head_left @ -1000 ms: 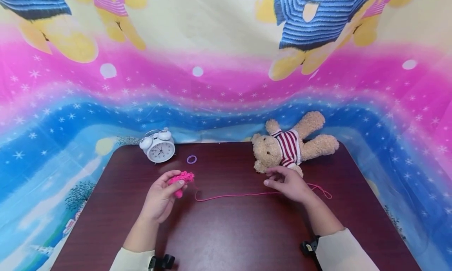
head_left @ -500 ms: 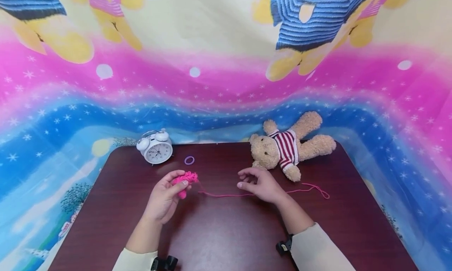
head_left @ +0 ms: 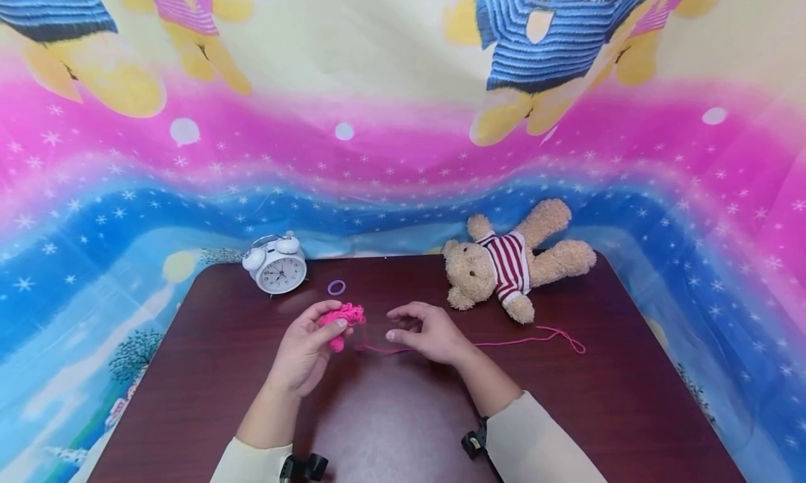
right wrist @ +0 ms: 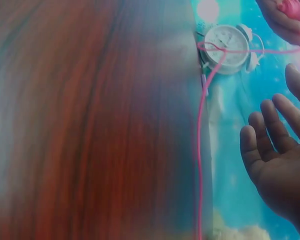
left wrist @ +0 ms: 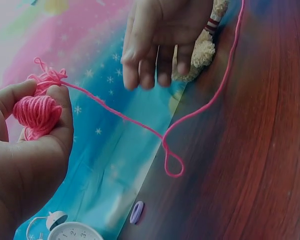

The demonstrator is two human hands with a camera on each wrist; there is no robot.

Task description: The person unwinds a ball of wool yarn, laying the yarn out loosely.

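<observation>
A small bundle of pink yarn [left wrist: 37,111] is pinched between the thumb and fingers of my left hand [head_left: 303,353], raised over the middle of the table. From its tangled top a loose strand [left wrist: 110,109] runs down, makes a small loop, and trails to the right across the tabletop. My right hand [head_left: 434,336] hovers to the right of the bundle, above the strand, its fingers relaxed and slightly bent with nothing between them. In the right wrist view the right palm [right wrist: 285,180] shows with fingers spread apart.
A white alarm clock [head_left: 280,273] stands at the back left of the dark wooden table [head_left: 390,427]. Beside it lies a purple ring [head_left: 336,287]. A teddy bear [head_left: 472,266] in a striped shirt lies at the back right. A printed cloth [head_left: 378,217] hangs behind.
My right hand has moved left along the strand from near the teddy bear toward the yarn bundle. My left hand, still holding the bundle, has shifted slightly right.
</observation>
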